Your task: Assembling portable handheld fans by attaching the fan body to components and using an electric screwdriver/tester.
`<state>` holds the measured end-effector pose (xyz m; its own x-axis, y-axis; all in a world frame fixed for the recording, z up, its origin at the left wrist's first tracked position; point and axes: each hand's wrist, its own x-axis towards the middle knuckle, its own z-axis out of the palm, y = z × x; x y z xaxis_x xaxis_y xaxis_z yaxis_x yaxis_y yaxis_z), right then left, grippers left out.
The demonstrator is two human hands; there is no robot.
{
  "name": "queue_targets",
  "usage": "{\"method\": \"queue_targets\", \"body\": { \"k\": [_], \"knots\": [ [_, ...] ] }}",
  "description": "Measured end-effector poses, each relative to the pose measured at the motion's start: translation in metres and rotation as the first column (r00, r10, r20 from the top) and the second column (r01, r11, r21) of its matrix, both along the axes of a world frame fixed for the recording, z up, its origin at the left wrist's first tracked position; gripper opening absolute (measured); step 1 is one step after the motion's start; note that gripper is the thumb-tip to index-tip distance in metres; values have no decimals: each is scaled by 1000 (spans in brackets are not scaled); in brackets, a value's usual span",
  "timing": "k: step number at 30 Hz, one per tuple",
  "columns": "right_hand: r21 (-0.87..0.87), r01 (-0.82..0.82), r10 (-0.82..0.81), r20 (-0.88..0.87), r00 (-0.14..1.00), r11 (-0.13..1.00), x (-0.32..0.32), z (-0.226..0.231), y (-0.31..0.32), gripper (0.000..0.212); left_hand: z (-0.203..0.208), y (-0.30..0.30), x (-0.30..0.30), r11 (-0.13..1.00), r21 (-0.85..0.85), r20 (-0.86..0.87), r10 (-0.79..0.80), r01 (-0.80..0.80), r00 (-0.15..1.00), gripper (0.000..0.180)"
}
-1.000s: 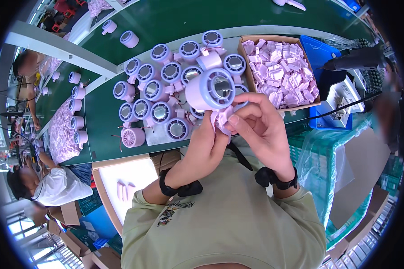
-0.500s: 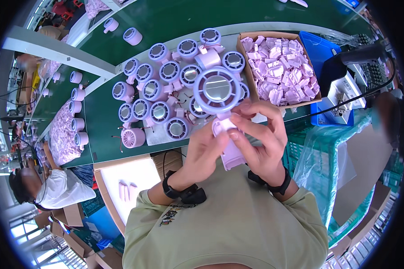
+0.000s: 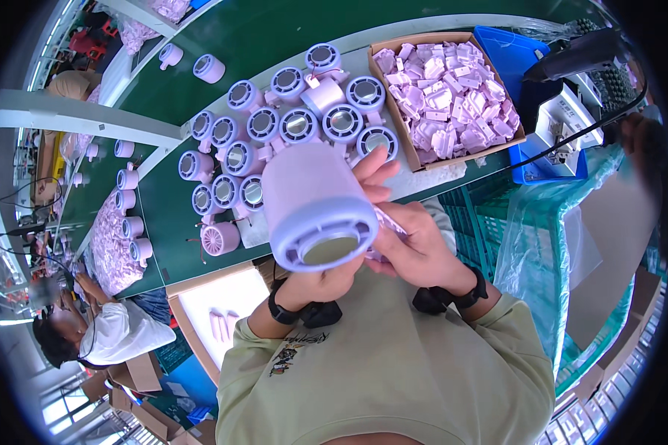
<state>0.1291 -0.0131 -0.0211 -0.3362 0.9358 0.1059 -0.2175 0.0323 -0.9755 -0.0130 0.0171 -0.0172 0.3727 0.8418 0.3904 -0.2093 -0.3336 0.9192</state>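
A lilac handheld fan is held up close in front of my chest, its round head tilted so the bluish rim ring and silver centre disc face down toward me. My left hand is closed around its handle behind the head, which hides much of that hand. My right hand pinches the handle part from the right with thumb and fingers. Most of the handle is hidden by the hands and the head. On the bench beyond stand several similar lilac fan heads, some with thin wires showing.
A cardboard box of lilac plastic shells stands at the right, beside a blue bin. A black cable crosses there. At the left are a metal post, bagged parts and a seated person. An open carton lies below the bench.
The fan has been turned over from showing its front face upright to head tilted down, nearer my body. My right hand has shifted lower along the handle, and the view has turned slightly.
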Motion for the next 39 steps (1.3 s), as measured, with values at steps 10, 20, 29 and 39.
{"method": "queue_targets", "body": {
  "k": [10,20,29,39],
  "knots": [
    [513,607,-793,438,423,607,49,18,25,42,-4,34,-13,609,-678,628,188,412,755,21],
    [463,861,-971,-2,237,210,196,29,119,39,-3,27,-8,621,-596,707,107,509,699,23],
    [529,848,-951,-273,146,-22,178,41,48,26,5,14,26,553,-693,450,-170,463,877,19],
    [441,888,-939,-344,33,-130,209,34,29,19,-16,12,56,221,-788,553,-156,574,819,19]
  ]
}}
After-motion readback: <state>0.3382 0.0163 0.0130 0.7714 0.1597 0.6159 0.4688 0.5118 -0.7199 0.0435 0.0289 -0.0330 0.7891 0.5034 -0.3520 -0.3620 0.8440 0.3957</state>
